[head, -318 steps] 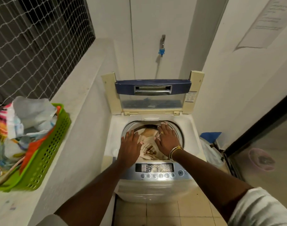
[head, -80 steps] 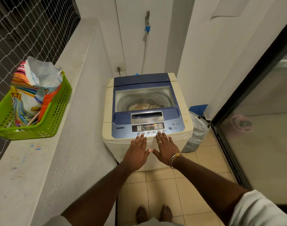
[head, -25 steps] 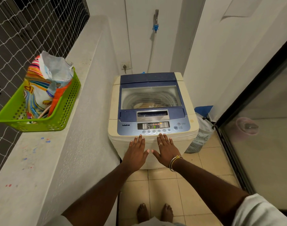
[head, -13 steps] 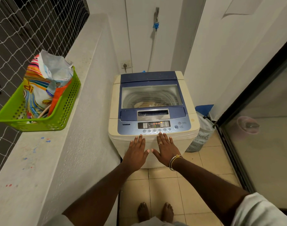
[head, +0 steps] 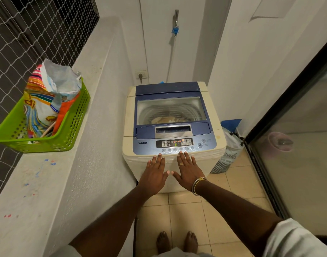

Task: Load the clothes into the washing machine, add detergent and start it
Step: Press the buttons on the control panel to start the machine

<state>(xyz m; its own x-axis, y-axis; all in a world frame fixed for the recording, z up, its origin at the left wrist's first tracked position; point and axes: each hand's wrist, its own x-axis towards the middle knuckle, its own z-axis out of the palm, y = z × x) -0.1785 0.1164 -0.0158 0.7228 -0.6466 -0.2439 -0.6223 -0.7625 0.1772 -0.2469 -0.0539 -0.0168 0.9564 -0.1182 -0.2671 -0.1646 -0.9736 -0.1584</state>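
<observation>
Feet [head: 177, 242] are seen bare on the beige tiled floor [head: 224, 210] at the lower edge. Ahead of them the left hand [head: 154, 175] and the right hand [head: 188, 173] are held flat and side by side, fingers straight, nothing gripped, thumbs almost meeting. Their fingertips reach the front edge of the cream-and-blue top-loading washing machine [head: 129, 127], just short of the blue control panel [head: 174, 142], where a green digit is lit. The transparent-windowed blue lid [head: 170, 110] is shut, and pale clothes [head: 164, 119] are visible through it inside the drum. A white printed sack [head: 229, 151] is propped beside the machine on the right. On the grey concrete ledge [head: 47, 182] to the left, a green perforated plastic basket [head: 73, 127] is set, holding a crumpled multicoloured bag [head: 47, 101]. A metal tap [head: 175, 21] is fixed to the far wall
</observation>
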